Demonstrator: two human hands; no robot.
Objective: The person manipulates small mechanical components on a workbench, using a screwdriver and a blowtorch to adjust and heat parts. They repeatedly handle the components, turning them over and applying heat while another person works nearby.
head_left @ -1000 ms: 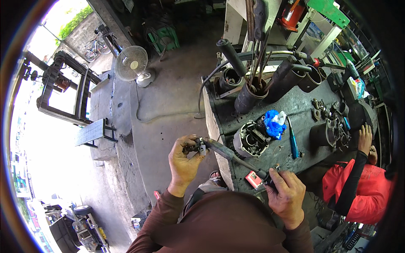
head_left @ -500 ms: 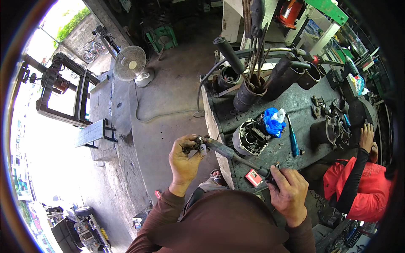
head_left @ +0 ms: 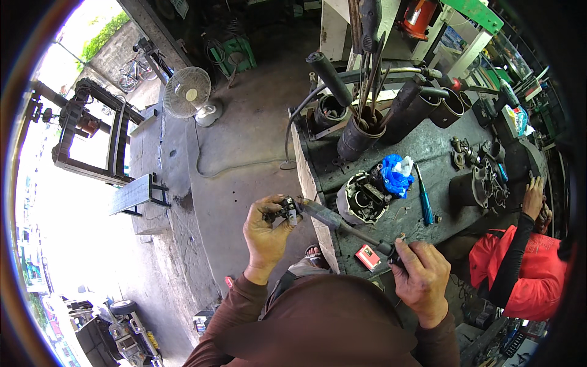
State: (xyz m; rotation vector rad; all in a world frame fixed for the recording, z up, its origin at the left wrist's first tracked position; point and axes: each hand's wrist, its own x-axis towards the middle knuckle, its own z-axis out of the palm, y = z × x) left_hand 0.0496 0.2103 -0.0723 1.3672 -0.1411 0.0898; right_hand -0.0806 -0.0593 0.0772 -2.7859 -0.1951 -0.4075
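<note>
We see the left hand point(head_left: 267, 231) pinching a small metal part point(head_left: 291, 211) beside the workbench point(head_left: 449, 153) — right hand point(head_left: 422, 278) clasping one end of a rod tool point(head_left: 324, 215), other end near the part; contact, we cannot tell.

Left of centre, grey concrete floor point(head_left: 244, 144) gave passage. A long grey rod-shaped tool point(head_left: 324, 215) barred the centre; above stood a round silver metal housing point(head_left: 365, 200).
</note>
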